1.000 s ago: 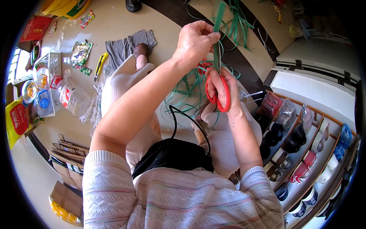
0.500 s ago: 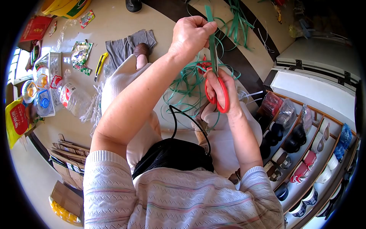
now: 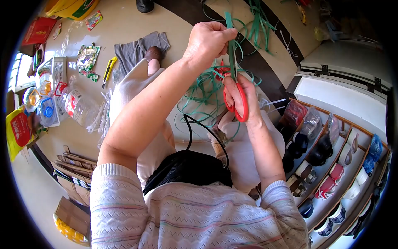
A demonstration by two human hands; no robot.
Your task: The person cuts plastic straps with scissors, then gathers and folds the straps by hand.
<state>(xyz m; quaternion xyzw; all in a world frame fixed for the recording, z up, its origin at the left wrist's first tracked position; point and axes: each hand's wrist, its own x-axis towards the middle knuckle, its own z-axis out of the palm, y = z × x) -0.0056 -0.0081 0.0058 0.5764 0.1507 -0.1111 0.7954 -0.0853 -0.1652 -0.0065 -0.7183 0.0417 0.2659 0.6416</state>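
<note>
My left hand [image 3: 209,41] is closed in a pinch on a flat green plastic strip [image 3: 229,20], whose upper end sticks up above the fingers. The strip runs down toward my right hand [image 3: 243,93], which grips red-handled scissors [image 3: 242,111]. Their blades point upward along the strip; exactly where they meet it is hard to make out. Behind and below the hands, a loose tangle of thin green strips [image 3: 201,89] hangs between my knees. A red object [image 3: 222,72] shows partly among the strips.
More green strips [image 3: 259,25] lie on the floor ahead. To the left are a yellow utility knife [image 3: 109,70], a grey cloth [image 3: 141,47], a large clear bottle [image 3: 78,106] and a white basket [image 3: 60,70]. A shoe rack [image 3: 331,166] stands at right.
My left hand has shifted very slightly, and the strip's upper end sits a little lower. The scissors stay in my right hand in nearly the same place.
</note>
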